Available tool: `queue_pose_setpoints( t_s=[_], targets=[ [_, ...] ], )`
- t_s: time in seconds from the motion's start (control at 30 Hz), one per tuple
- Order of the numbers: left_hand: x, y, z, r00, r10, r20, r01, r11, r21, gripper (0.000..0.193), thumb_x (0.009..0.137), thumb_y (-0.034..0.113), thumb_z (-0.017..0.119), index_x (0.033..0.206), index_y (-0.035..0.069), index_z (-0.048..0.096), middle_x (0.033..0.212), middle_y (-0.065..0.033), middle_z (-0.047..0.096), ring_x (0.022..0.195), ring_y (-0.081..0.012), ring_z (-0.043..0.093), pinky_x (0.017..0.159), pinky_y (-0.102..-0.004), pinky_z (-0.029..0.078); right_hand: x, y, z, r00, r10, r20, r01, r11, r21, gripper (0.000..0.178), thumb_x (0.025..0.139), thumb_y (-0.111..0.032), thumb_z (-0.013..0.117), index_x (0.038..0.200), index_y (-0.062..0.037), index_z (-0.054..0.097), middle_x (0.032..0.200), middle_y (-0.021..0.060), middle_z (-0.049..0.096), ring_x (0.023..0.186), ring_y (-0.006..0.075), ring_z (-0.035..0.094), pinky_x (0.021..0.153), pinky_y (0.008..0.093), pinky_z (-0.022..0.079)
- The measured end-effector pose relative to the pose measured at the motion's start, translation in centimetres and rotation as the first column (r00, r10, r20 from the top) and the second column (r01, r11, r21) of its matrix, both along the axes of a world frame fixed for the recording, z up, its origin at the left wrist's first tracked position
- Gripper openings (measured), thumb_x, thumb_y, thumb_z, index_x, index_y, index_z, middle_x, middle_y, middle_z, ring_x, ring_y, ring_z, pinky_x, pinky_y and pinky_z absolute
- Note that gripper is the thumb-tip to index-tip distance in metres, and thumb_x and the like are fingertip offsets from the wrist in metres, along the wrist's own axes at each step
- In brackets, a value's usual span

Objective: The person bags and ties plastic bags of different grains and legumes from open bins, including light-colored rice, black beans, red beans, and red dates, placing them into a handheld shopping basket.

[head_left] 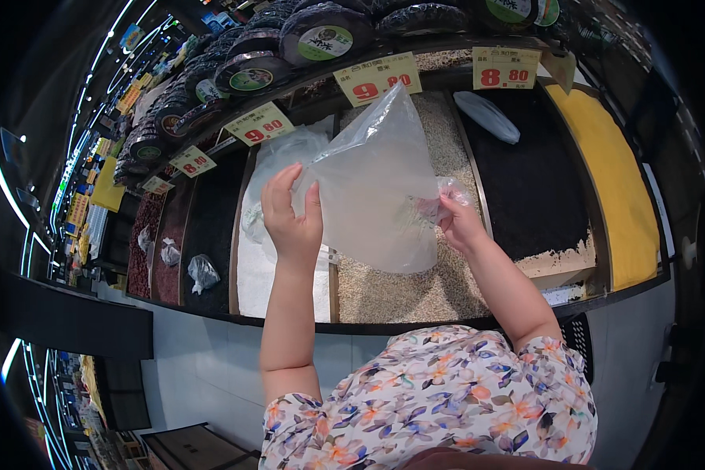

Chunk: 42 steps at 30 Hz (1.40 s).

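A clear plastic bag [380, 184] hangs spread out in front of me, over a bin of pale beige grain [403, 301]. My right hand [460, 223] is closed on the bag's bunched right side, thumb and fingers pinching the crumpled plastic. At the bag's left edge, my left hand [292, 215] is raised with thumb and fingers curved and apart. Its fingertips are close to the film; whether they touch it I cannot tell. Nothing shows inside the bag.
Left of the grain, a bin of white powdery goods [252, 294] has crumpled clear plastic [278, 160] over it. To the right are a black-grain bin [536, 192] with a rolled plastic bag [487, 116], and a yellow-grain bin [615, 188]. Price cards [505, 68] and wrapped round packs [321, 35] line the back.
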<state>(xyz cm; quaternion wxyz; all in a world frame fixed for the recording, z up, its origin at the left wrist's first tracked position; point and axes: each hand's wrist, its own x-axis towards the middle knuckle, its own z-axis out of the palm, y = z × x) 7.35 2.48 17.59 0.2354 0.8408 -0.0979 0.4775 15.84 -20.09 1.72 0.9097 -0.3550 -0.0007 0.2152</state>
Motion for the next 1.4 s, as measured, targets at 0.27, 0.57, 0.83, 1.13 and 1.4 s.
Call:
queue_pose_setpoints(
  t_s=[0.27, 0.57, 0.83, 1.13, 1.4],
  targets=[
    [-5.4, -4.9, -4.2, 0.965, 0.259, 0.047, -0.261, 0.919, 0.294, 0.050, 0.072, 0.014, 0.065, 0.120, 0.010, 0.050, 0.135, -0.0177, 0.038, 0.131, -0.0419, 0.018, 0.105, -0.0521, 0.010, -1.4, 0.3, -1.0, 0.994, -0.107, 0.009, 0.107, 0.993, 0.053, 0.027, 0.090, -0.010, 0.043, 0.116, -0.0030, 0.045, 0.112, 0.0087, 0.054, 0.105, 0.0191, 0.053, 0.089, 0.0339, 0.042],
    [-8.4, -8.6, -8.2, 0.909, -0.104, -0.405, 0.150, 0.985, 0.084, 0.055, 0.072, 0.017, 0.067, 0.120, -0.001, 0.046, 0.124, -0.0241, 0.044, 0.116, -0.0386, 0.041, 0.098, -0.0493, 0.028, -7.4, 1.3, 2.1, 0.989, -0.039, 0.140, 0.023, 0.993, 0.114, 0.027, 0.088, -0.008, 0.046, 0.114, -0.0040, 0.047, 0.110, 0.0081, 0.054, 0.103, 0.0185, 0.053, 0.088, 0.0333, 0.042],
    [-9.3, -8.0, -12.0, 0.913, -0.148, -0.380, 0.096, 0.984, -0.152, 0.041, 0.067, 0.007, 0.066, 0.104, 0.001, 0.051, 0.101, -0.0182, 0.056, 0.094, -0.0363, 0.053, 0.081, -0.0421, 0.043, -10.5, 0.5, 0.8, 0.473, 0.388, 0.791, -0.099, 0.916, -0.390, 0.043, 0.081, -0.019, 0.059, 0.122, -0.0079, 0.048, 0.112, 0.0081, 0.053, 0.108, 0.0212, 0.049, 0.092, 0.0340, 0.038],
    [-11.1, -5.2, -13.5, 0.860, -0.142, -0.490, -0.061, 0.925, -0.375, 0.021, 0.070, -0.001, 0.054, 0.091, 0.003, 0.054, 0.077, -0.0166, 0.060, 0.066, -0.0339, 0.059, 0.059, -0.0381, 0.046, -16.7, -4.5, 6.8, 0.231, 0.866, 0.443, 0.150, 0.418, -0.896, 0.047, 0.074, -0.023, 0.066, 0.118, -0.0108, 0.052, 0.116, 0.0162, 0.052, 0.101, 0.0395, 0.051, 0.088, 0.0447, 0.042],
    [-13.1, -7.7, -13.2, 0.706, -0.590, -0.391, 0.183, 0.686, -0.705, 0.020, 0.075, 0.001, 0.050, 0.094, 0.003, 0.056, 0.076, -0.0113, 0.061, 0.065, -0.0179, 0.059, 0.058, -0.0304, 0.045, -16.3, -2.3, 7.6, 0.027, 0.519, 0.855, 0.800, 0.502, -0.330, 0.067, 0.058, -0.009, 0.074, 0.120, -0.0147, 0.049, 0.128, 0.0103, 0.046, 0.114, 0.0361, 0.044, 0.094, 0.0504, 0.036]
  ],
)
